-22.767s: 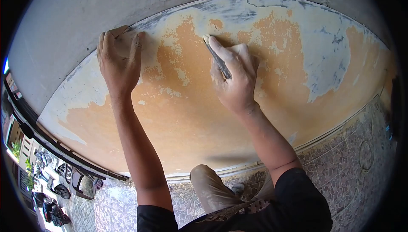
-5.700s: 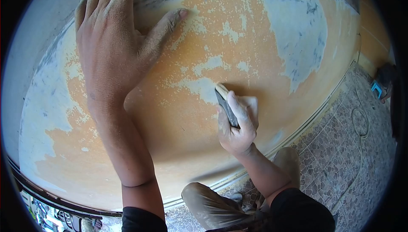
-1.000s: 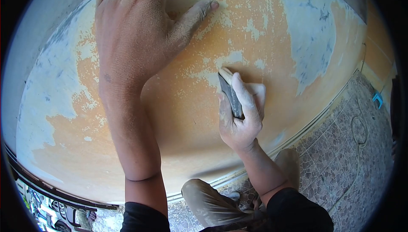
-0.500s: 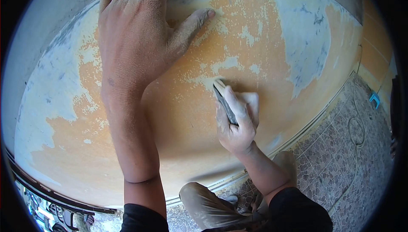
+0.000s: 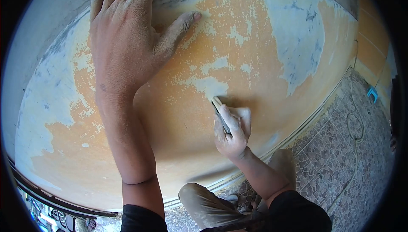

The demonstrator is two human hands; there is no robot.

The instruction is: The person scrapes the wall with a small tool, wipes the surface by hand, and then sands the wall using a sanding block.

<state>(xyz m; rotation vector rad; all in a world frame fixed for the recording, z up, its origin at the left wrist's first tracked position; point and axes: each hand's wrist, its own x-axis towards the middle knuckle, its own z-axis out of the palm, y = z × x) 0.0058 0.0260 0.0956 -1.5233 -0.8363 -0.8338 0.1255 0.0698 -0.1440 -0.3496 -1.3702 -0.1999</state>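
A large curved panel (image 5: 182, 126), patchy orange and pale blue-white with dark smudges, fills most of the view. My left hand (image 5: 125, 41), coated in dust, lies on its upper left part with the thumb stretched out to the right; the fingertips are cut off by the top of the frame. Near the middle, my right hand (image 5: 233, 132) is closed around a thin dark sanding block (image 5: 222, 119) with a pale edge. The block's upper end touches the panel just below a pale patch.
A stone-patterned floor (image 5: 327, 147) with a looped hose (image 5: 356, 164) lies to the right, and a small blue object (image 5: 372, 95) is beyond it. My bent knee (image 5: 197, 198) is below the panel's edge. Cluttered items (image 5: 55, 217) show at the lower left.
My right hand and the block have moved down and slightly left on the panel, and the pale patch above them looks larger. The view has shifted a little; my left hand remains on the panel.
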